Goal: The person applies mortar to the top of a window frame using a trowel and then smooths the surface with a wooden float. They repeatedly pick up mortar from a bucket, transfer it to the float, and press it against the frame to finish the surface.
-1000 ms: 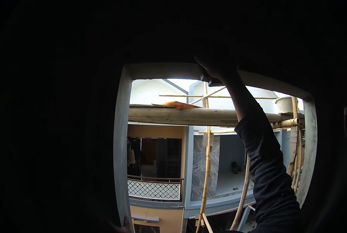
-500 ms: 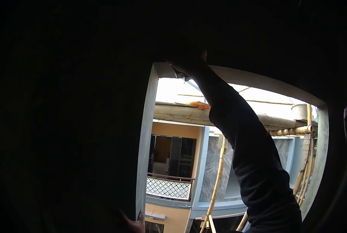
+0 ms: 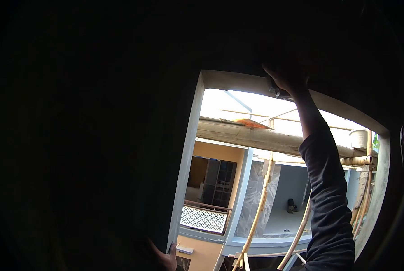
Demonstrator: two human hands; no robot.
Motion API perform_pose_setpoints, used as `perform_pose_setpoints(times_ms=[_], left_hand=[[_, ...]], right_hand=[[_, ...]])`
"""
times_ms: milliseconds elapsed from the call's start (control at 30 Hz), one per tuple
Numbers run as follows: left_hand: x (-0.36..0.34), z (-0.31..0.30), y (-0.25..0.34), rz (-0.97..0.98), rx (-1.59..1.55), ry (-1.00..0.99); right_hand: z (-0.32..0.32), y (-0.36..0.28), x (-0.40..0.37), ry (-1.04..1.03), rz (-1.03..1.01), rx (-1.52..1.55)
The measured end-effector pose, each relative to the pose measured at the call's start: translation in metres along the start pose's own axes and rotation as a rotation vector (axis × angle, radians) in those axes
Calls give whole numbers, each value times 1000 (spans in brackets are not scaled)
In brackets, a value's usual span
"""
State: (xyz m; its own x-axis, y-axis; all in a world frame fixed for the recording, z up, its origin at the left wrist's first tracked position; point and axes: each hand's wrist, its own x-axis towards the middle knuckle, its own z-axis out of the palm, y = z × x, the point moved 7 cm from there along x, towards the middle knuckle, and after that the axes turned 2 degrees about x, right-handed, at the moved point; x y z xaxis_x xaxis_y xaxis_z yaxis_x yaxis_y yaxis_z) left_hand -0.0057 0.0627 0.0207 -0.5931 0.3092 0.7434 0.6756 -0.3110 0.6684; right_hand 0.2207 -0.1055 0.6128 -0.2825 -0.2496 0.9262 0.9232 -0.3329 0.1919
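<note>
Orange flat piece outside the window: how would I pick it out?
Look through the grey window opening to the thick weathered wooden beam crossing outside. The orange flat piece lies on top of it. Unlike the pale bamboo poles nearby, it is bright orange and flat.

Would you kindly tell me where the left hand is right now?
Head view, bottom centre-left: the left hand rests low on the left side of the window frame.

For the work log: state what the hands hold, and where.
The right hand presses a small grey object, too dark to identify, against the top edge of the window opening. The left hand grips its left edge, low down.
</note>
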Motion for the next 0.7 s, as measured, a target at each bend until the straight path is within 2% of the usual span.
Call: perform_pose_setpoints(times_ms=[33,67,133,167,233,267,333,433,500,567,633,700], left_hand=[[-2,10,-8,-183,-130,-173],[-2,9,-7,-167,-149,-188],[1,7,-7,-174,-91,-209],[-1,7,-8,-161,-46,-249],[-3,5,-10,-140,-94,-234],[0,3,-8,-153,-77,-242],[5,-3,0,-152,-60,-260],[4,-10,5,-161,-8,-266],[5,-13,7,-110,-34,-189],[3,-6,2,-134,-26,-212],[3,-8,1,-157,-9,-235],[18,-29,27,78,-153,-124]], right_hand=[[10,-29,7,23,-23,68],[13,-60,14,46,-45,137],[19,-119,24,-34,20,274],[44,-137,34,-43,20,289],[91,-174,58,150,-140,397],[75,-183,52,150,-138,393],[30,-191,33,-44,-96,250],[27,-145,27,13,-67,354],[10,-100,22,-116,-52,269],[-2,-40,10,-10,-74,146],[-9,22,3,-58,9,-64],[-11,100,2,56,-39,-113]])
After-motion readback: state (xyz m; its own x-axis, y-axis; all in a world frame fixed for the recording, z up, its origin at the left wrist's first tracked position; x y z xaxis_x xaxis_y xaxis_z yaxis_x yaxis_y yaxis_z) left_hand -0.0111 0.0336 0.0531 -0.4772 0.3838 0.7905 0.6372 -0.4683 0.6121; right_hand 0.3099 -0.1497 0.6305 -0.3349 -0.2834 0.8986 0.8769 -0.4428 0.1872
